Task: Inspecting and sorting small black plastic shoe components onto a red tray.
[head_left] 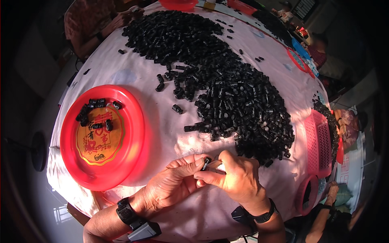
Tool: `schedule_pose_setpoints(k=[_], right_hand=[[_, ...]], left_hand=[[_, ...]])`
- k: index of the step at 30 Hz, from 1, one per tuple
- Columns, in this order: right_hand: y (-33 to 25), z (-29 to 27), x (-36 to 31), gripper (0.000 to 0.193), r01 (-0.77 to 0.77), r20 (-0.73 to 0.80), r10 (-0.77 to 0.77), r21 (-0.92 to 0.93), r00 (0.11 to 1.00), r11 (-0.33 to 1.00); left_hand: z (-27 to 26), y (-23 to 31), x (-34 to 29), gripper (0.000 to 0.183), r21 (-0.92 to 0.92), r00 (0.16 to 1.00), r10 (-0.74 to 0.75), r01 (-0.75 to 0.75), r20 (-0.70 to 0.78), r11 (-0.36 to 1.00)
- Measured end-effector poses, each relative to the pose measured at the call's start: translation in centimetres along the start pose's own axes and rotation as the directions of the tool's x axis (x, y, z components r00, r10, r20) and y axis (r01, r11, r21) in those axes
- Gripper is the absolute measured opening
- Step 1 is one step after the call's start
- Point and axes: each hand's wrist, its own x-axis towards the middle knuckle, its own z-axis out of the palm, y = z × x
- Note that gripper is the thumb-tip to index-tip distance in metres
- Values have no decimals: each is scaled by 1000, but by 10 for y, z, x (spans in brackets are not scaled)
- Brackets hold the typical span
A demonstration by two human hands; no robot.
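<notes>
At the near side of the table, my left hand point(176, 182) pinches a small black cylindrical part point(206, 163) between thumb and fingertips. Close against it on the right is my right hand point(242, 178), its thumb and fingers closed together at that part. Something pale shows between the right fingers, too small to name. Beyond both hands spreads a large heap of similar black cylindrical parts point(227, 97), with a few loose ones along its edge. A round red plastic tray point(131, 137) lies to the left, holding several of the black parts on its printed yellow centre.
A pale pink cloth point(162, 133) covers the table. Pink perforated baskets point(318, 141) and a round pink container point(303, 202) stand at the right edge. Another person's arms point(107, 30) are at the far left, and other people work at the right. Red basins point(178, 4) sit at the back.
</notes>
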Motion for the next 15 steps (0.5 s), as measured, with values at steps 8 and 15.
schedule_pose_setpoints(k=[8,15], right_hand=[[-2,-5,0,37,-55,111,42,120,993,991],[-4,-19,9,26,-248,261,120,539,958,805]], left_hand=[[11,1,-1,23,22,998,12,-10,-67,1000],[-2,2,0,22,12,1000,-25,25,5,1000]])
